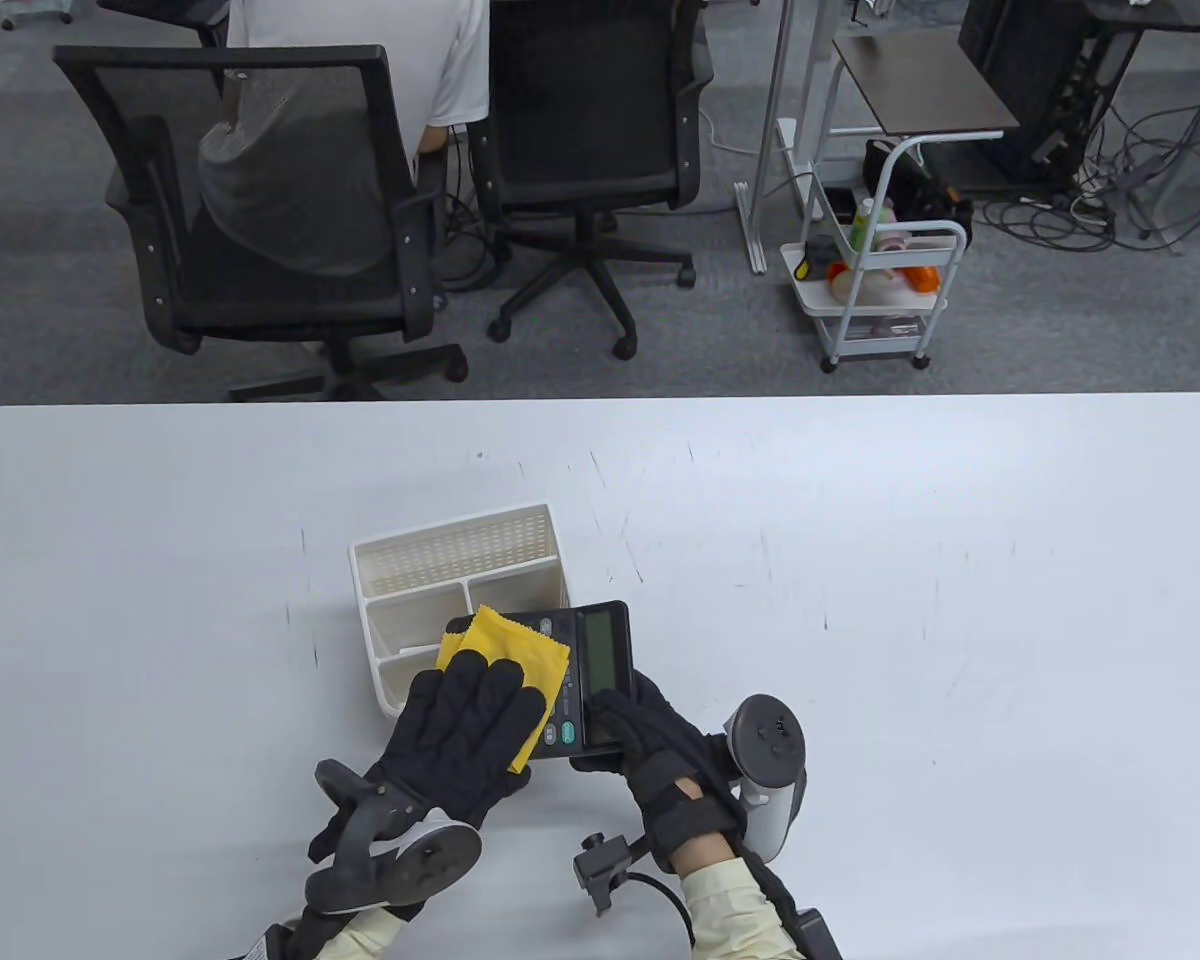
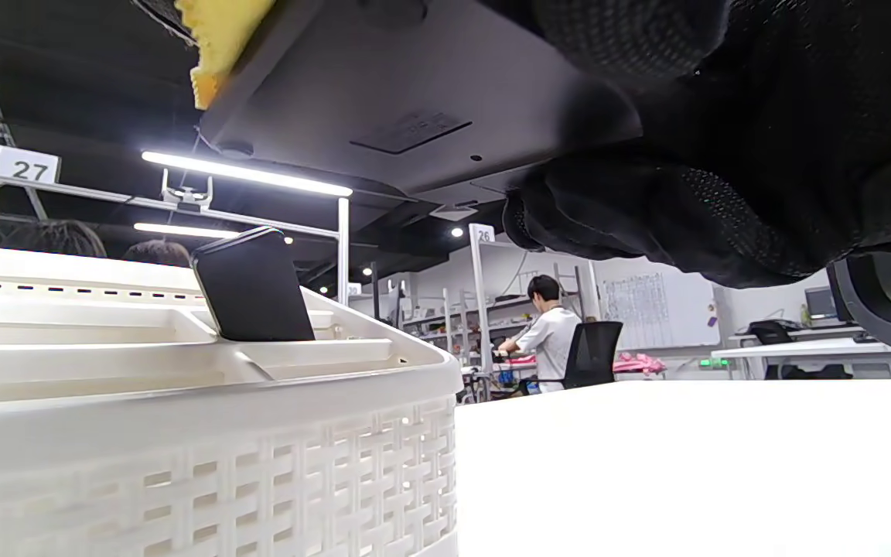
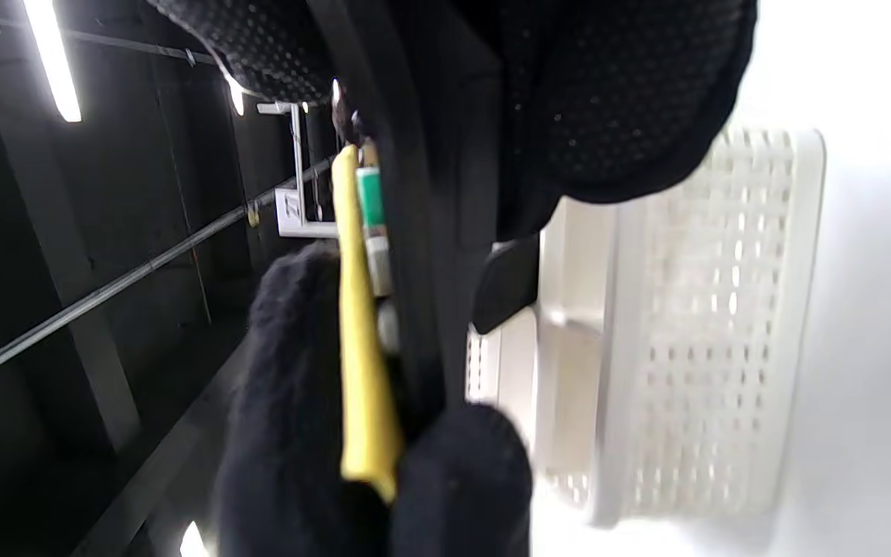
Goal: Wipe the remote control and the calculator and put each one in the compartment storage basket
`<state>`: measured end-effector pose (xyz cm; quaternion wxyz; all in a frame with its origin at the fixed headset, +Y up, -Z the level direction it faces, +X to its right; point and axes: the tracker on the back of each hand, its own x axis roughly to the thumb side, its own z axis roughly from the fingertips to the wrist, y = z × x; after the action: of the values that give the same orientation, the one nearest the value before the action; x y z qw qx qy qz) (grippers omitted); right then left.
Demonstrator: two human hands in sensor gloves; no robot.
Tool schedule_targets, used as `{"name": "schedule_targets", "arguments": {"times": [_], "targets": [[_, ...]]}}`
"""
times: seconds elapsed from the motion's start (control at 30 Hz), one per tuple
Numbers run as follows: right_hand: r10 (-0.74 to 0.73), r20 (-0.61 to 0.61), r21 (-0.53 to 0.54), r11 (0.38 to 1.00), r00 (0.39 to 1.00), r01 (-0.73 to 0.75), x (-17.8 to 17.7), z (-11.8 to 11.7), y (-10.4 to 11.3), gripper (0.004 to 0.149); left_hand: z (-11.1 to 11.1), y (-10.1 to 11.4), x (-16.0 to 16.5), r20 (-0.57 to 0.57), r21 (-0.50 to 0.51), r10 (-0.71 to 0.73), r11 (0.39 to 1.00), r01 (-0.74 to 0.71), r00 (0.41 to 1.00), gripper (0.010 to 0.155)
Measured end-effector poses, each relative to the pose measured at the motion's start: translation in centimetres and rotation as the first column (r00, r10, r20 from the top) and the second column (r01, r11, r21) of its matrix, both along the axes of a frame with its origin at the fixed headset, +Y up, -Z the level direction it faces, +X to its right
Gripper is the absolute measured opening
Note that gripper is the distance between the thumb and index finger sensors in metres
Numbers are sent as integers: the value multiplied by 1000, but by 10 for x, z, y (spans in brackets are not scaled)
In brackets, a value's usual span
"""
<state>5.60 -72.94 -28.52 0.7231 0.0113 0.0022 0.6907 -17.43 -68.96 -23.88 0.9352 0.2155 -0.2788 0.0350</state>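
A black calculator [image 1: 605,665] hangs just above the front right corner of the white compartment basket [image 1: 460,560]. My right hand [image 1: 625,725] grips its near end from below. With my left hand [image 1: 470,715] I hold a yellow cloth [image 1: 505,655] flat on the keypad, fingers on top; a gloved thumb seems to sit below. From the right wrist the calculator [image 3: 430,232] shows edge-on, with the cloth [image 3: 360,348] pressed against it. In the left wrist view the black remote control [image 2: 252,286] stands upright in a basket [image 2: 182,449] compartment, below the calculator's underside [image 2: 399,93].
The basket stands left of the table's [image 1: 860,600] middle, near the front. Beyond the far edge are two office chairs [image 1: 280,200], a seated person and a small white trolley [image 1: 880,290].
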Motion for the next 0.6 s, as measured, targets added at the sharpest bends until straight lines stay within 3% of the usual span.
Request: {"name": "schedule_targets", "arguments": {"times": [0.2,0.4,0.6], "targets": [[5,58,34,999,998,-7,5,4,-2,61,1,3,-7,-52,-7,52,999,-52,997,56],[72,67,56,996,995,-75,6,6,0,62,5,-3,2,29,-10,23,1000,-23,999,56],[17,65,37,999,998,-20,13,5,-4,65,11,-2,20,98,36,-32,999,29,995,57]]}}
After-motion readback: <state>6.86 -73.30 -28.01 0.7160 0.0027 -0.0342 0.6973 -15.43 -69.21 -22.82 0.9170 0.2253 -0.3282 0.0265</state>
